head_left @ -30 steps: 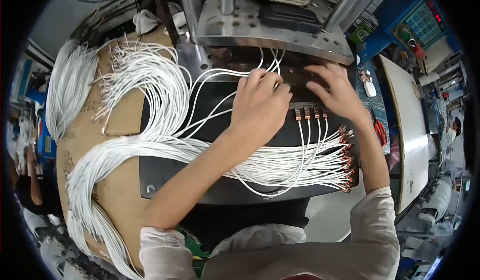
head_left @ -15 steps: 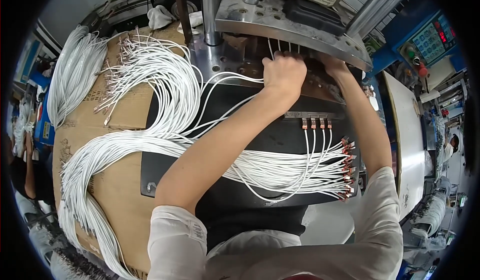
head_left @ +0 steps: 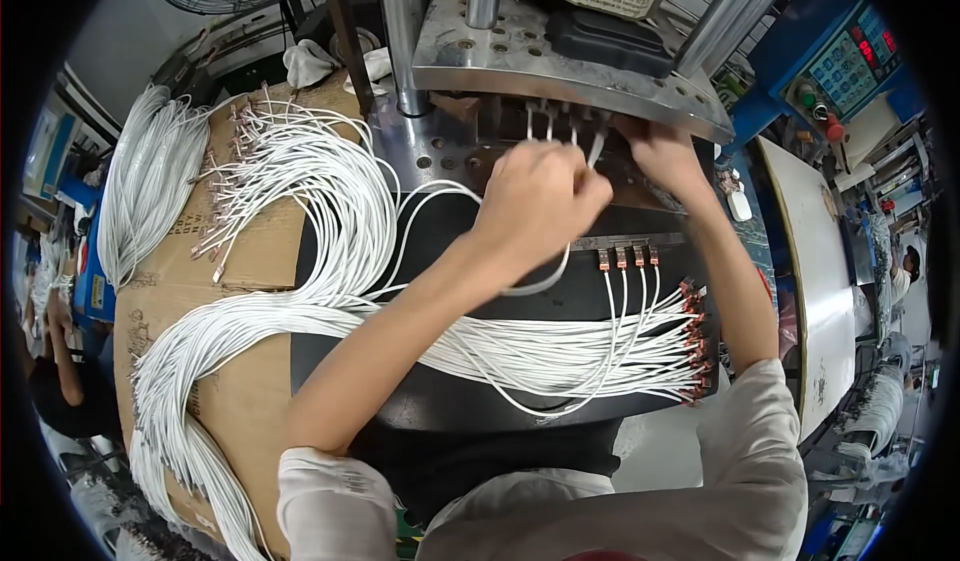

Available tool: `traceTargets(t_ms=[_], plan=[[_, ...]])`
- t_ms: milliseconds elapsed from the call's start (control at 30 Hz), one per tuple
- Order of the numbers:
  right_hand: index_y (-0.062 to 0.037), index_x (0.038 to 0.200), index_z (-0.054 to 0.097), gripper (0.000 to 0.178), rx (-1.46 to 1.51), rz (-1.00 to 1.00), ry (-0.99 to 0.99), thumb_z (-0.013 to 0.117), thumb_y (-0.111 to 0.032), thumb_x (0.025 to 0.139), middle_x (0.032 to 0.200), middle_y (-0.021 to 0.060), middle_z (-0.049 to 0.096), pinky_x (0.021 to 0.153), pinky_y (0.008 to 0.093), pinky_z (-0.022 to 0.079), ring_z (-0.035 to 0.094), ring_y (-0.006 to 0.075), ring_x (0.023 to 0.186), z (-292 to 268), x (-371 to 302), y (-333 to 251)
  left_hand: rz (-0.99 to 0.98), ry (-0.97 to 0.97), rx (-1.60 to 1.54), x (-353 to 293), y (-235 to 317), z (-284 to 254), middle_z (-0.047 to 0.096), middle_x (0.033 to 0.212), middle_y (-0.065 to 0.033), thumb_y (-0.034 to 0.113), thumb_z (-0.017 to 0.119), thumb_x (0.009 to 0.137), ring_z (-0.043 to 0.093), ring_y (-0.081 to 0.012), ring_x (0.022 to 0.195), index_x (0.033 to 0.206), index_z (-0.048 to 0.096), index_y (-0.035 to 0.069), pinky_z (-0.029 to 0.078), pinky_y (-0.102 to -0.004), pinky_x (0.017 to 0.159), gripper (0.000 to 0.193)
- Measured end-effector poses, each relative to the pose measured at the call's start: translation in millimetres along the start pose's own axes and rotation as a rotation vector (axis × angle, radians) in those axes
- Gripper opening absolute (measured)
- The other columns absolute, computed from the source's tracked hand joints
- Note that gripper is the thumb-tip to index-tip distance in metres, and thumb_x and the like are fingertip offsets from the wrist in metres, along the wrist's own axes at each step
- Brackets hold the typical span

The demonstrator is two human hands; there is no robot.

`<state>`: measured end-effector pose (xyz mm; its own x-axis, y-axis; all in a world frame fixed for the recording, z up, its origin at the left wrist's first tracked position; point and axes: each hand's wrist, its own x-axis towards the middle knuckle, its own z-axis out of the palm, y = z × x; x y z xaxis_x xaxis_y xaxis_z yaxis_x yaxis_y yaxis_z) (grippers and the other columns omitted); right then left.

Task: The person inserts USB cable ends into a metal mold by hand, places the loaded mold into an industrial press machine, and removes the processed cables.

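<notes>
While the left hand point(head_left: 545, 201) has its grip clamped on slim white cables point(head_left: 596, 151), their greyish ends blurred just below a steel press plate point(head_left: 570, 83), the right hand point(head_left: 662, 158) reaches underneath, its grip too hidden to tell.

Gap under steel upper plate point(head_left: 570, 86) low; left hand point(head_left: 545, 196) stands before it, right hand point(head_left: 660, 156) partly underneath. Steel post point(head_left: 403, 46) bars its left end. White cable bundle point(head_left: 560, 351) lies across the black table point(head_left: 450, 403) (one loose cable point(head_left: 432, 189) arches left of the left hand). Bare strip along the near edge: passable.
</notes>
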<state>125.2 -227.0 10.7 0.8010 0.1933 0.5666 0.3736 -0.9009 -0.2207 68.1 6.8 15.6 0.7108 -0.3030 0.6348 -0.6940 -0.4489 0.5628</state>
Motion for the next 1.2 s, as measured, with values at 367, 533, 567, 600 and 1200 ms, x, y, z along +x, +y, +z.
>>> traceTargets(t_ms=[367,533,567,600,1200], plan=[[0.0014,0.101,0.069,0.019,0.299,-0.041,-0.338,0.073,-0.010,0.086,0.089,0.0145,0.068,0.071,0.0368,0.052,0.066,0.0286,0.079,-48.0,-31.5,-59.4,-0.437,0.170,0.685,-69.5,-116.7,-194.4,0.064,0.114,-0.0228,0.015,0.058,0.100,0.063,-0.0369,0.101,0.114,0.064,-0.003,0.049,-0.0391,0.087,0.024],[0.0000,0.101,0.071,0.021,0.567,0.056,-1.012,0.075,-0.013,0.085,0.092,0.0131,0.068,0.071,0.0351,0.052,0.063,0.0248,0.072,-136.9,-42.9,-43.6,-0.139,0.006,0.524,-65.7,-7.7,-133.4,0.061,0.125,-0.0189,0.018,0.066,0.093,0.057,-0.0372,0.117,0.117,0.065,0.000,0.044,-0.0438,0.100,0.030],[0.0000,0.101,0.071,0.021,0.547,0.077,-0.994,0.075,-0.013,0.085,0.092,0.0131,0.068,0.071,0.0351,0.052,0.063,0.0248,0.072,-142.7,-48.2,-41.4,-0.136,-0.079,0.474,-72.8,11.1,-121.8,0.061,0.124,-0.0169,0.018,0.068,0.090,0.056,-0.0360,0.118,0.114,0.066,0.001,0.042,-0.0448,0.101,0.030],[-0.0005,0.103,0.071,0.022,0.553,0.143,-0.989,0.075,-0.014,0.086,0.095,0.0137,0.068,0.073,0.0365,0.052,0.063,0.0265,0.076,-146.9,-54.4,-34.4,-0.122,-0.158,0.413,-77.1,22.4,-110.4,0.062,0.122,-0.0150,0.018,0.071,0.087,0.056,-0.0348,0.118,0.112,0.068,0.002,0.041,-0.0457,0.102,0.029],[0.0029,0.125,0.058,0.032,0.234,0.023,-0.564,0.056,0.000,0.094,0.119,0.0182,0.061,0.095,0.0362,0.047,0.061,0.0325,0.111,-65.8,-47.9,-32.8,0.005,-0.196,0.367,-71.1,8.0,-20.7,0.059,0.122,-0.0119,0.021,0.072,0.085,0.053,-0.0308,0.119,0.111,0.067,0.004,0.037,-0.0472,0.102,0.031]])
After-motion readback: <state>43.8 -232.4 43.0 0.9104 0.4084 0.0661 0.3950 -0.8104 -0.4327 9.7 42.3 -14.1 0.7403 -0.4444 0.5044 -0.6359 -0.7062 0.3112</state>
